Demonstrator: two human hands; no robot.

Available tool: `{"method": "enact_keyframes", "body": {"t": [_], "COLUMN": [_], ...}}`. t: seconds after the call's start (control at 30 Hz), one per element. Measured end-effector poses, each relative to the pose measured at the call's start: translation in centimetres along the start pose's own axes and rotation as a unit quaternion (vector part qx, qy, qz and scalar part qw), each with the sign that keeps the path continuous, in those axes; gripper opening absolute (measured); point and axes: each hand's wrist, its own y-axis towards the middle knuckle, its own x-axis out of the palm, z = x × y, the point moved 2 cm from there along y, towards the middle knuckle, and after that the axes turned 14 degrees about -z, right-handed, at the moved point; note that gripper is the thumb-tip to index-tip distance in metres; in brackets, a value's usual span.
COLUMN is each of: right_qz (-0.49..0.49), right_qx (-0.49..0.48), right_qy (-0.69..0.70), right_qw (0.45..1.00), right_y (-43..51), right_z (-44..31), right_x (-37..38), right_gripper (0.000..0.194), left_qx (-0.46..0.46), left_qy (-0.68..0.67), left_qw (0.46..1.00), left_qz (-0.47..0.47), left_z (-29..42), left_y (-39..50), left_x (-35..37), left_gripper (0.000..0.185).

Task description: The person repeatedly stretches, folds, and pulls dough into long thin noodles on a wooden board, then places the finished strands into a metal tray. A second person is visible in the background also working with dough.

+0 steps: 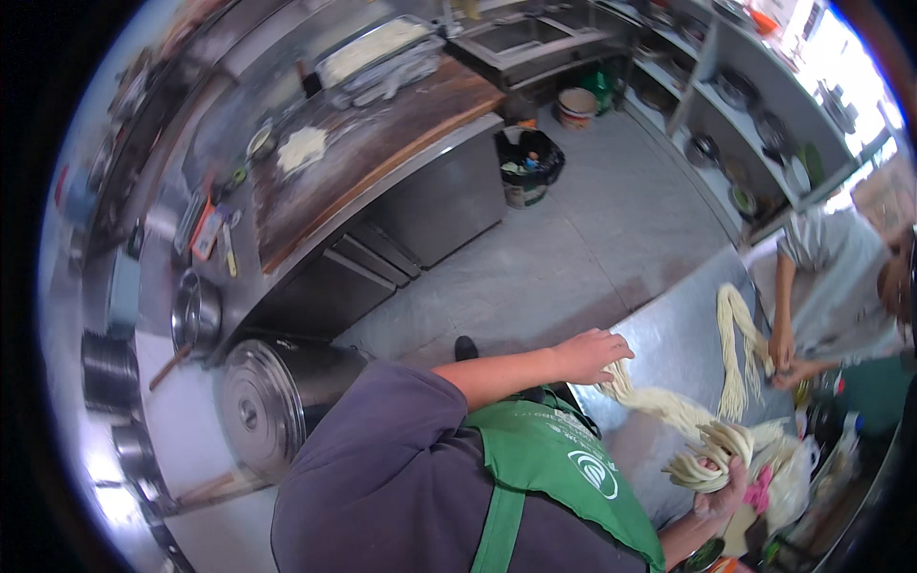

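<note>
My left hand (593, 357) is closed around one end of a long bundle of pale noodle strands (663, 407), over the near edge of a steel worktop (655, 322). From there the strands run along the metal towards the lower right. Lower down, my right hand (720, 490) holds a thick looped bunch of noodles (713, 455), with the loops resting over the fingers. Another folded hank of noodles (729, 351) lies on the far part of the worktop, one end close to a co-worker's hands (784, 365).
A co-worker in a light top (838, 286) is across the worktop. A plastic bag (791, 487) and pink cloth-like item (758, 489) lie beside my right hand. Behind are a floured wooden board (380, 154), lidded steel pot (251, 415), lined bin (526, 168) and shelves (759, 122).
</note>
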Motion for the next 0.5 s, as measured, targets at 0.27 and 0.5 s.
{"method": "enact_keyframes", "body": {"t": [0.27, 0.5], "right_qz": [-0.255, -0.475], "right_qx": [0.155, 0.304], "right_qy": [-0.152, -0.283], "right_qw": [0.942, 0.776], "right_y": [10.8, 17.9], "right_z": [12.3, 28.5], "right_x": [27.7, 48.7], "right_gripper": [0.079, 0.059], "left_qx": [0.109, 0.024], "left_qy": [-0.22, -0.166], "left_qw": [0.949, 0.951], "left_qz": [0.197, 0.261], "left_z": [-4.5, -12.5], "left_y": [-16.3, -33.4], "left_x": [-15.1, -24.7], "left_gripper": [0.078, 0.116]}}
